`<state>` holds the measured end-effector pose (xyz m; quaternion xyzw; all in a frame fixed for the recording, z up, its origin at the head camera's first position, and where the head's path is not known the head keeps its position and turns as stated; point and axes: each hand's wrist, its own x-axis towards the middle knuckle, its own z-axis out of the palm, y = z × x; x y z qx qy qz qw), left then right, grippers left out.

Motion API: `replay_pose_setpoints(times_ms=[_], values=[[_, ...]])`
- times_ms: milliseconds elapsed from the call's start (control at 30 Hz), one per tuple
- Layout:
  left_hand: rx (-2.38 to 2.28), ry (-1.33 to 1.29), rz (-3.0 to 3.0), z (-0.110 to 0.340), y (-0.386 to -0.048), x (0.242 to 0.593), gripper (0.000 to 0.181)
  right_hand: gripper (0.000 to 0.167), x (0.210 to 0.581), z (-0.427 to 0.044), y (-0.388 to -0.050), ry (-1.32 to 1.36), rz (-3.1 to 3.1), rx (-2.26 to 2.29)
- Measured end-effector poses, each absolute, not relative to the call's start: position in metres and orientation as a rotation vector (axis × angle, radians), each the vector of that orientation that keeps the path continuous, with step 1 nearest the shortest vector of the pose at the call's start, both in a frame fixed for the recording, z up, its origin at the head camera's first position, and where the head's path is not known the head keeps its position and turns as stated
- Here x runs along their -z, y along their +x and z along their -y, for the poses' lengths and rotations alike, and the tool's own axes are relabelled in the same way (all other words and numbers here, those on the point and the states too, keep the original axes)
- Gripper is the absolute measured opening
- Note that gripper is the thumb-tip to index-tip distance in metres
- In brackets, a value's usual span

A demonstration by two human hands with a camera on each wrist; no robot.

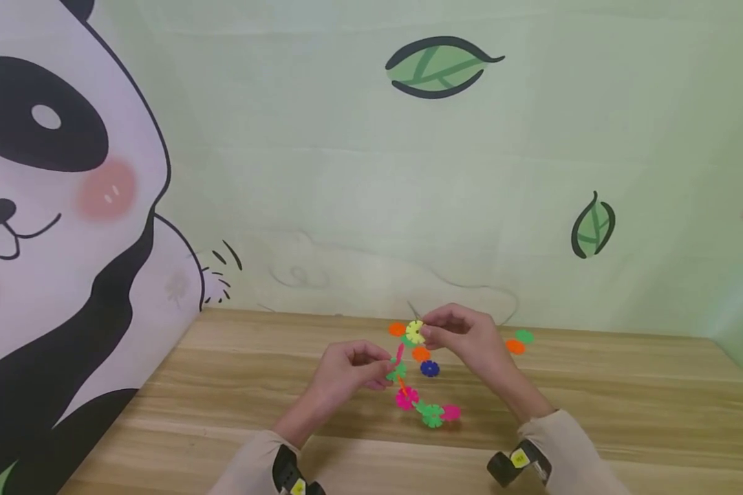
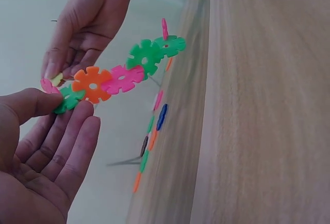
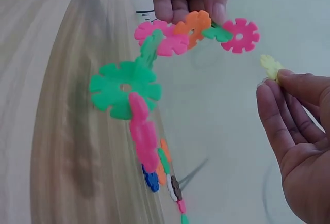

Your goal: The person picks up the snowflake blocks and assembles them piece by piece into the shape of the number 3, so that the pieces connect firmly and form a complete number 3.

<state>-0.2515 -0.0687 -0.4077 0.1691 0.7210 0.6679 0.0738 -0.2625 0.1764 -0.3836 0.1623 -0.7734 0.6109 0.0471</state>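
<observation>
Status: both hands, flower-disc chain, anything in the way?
Left hand pinching chain near one end. Right hand holding yellow disc, apart from chain. Nothing seen between them; loose discs on table.

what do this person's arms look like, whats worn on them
The left sleeve and right sleeve are pale beige. A black device with a yellow label sits on the left sleeve, a similar one on the right. Left grip and right grip show no gloves.
</observation>
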Motion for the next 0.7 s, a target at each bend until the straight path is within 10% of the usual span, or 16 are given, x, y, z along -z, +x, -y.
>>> replay_pose_setpoints(times_ms=[700], values=[[-1.978, 0.562, -2.256, 0.065, -0.2505, 0.4094, 0.011, 0.018, 0.3845, -0.1697, -0.2538, 0.542, 2.409, -1.771]])
